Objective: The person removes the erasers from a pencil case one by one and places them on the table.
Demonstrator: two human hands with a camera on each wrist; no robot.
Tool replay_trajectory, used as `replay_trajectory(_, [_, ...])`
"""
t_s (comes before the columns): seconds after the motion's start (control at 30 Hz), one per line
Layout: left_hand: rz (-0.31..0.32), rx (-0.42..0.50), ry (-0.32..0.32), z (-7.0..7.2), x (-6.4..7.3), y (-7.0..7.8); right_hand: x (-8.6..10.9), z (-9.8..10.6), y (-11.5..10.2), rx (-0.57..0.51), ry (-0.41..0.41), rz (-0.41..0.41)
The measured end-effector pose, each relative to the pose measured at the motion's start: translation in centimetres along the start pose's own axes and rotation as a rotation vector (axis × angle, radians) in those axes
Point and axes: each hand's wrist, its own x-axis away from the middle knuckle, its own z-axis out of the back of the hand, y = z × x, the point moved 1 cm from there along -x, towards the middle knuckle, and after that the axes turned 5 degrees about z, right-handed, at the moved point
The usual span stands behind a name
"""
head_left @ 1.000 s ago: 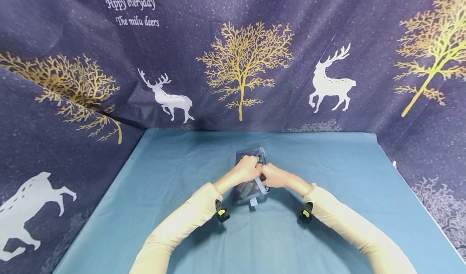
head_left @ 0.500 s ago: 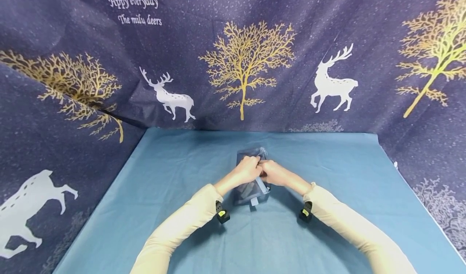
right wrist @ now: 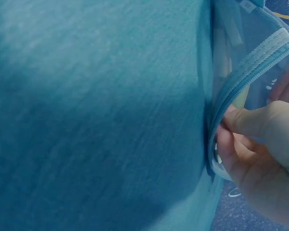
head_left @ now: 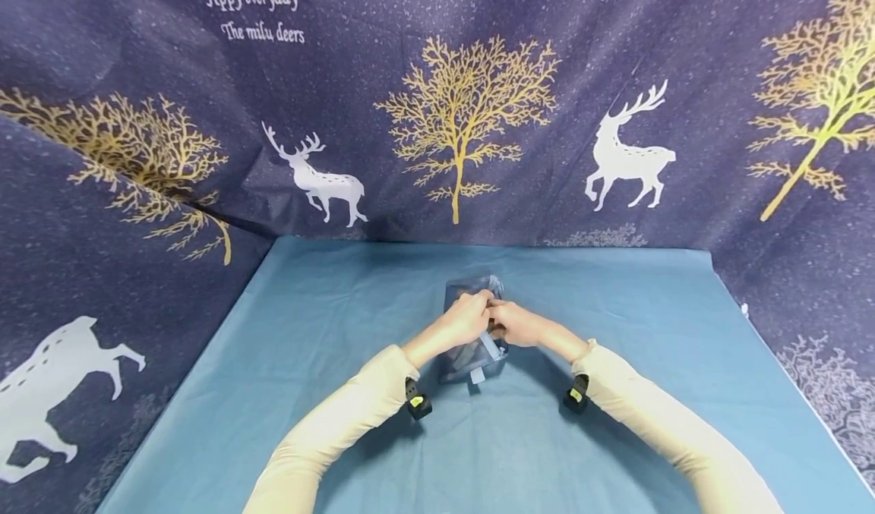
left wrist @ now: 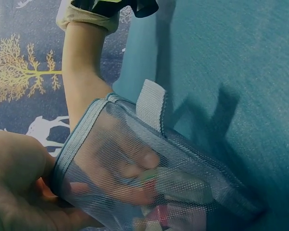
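Observation:
A dark mesh zipper pouch [head_left: 466, 361] stands on the blue cloth, its zipped mouth spread. My left hand [head_left: 466, 318] grips the mouth's edge, thumb on one side and fingers on the other. Through the mesh in the left wrist view, the fingers of my right hand [left wrist: 120, 166] show curled among small items [left wrist: 180, 185] with green, red and pink parts. In the right wrist view, thumb and fingertips come together just inside the zipper edge [right wrist: 236, 86], beside a pale yellow-green strip [right wrist: 242, 96]. I cannot tell whether they hold one of the items.
A pale fabric tab [head_left: 476, 377] sticks out from the pouch's near end. Blue cloth [head_left: 615, 309] covers the table around it. A dark curtain [head_left: 403, 13] printed with deer and trees hangs behind and at both sides.
My right hand has shifted slightly at the mouth of the pouch, its fingers turning a little. The left hand keeps its grip, and the pouch stays in place.

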Motion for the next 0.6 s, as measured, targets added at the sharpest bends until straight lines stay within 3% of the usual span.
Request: replay_trajectory(0.6, [0.038,0.018,0.012,-0.4,-0.3,0.0,1.2,0.2,0.0,0.05,0.163,0.108])
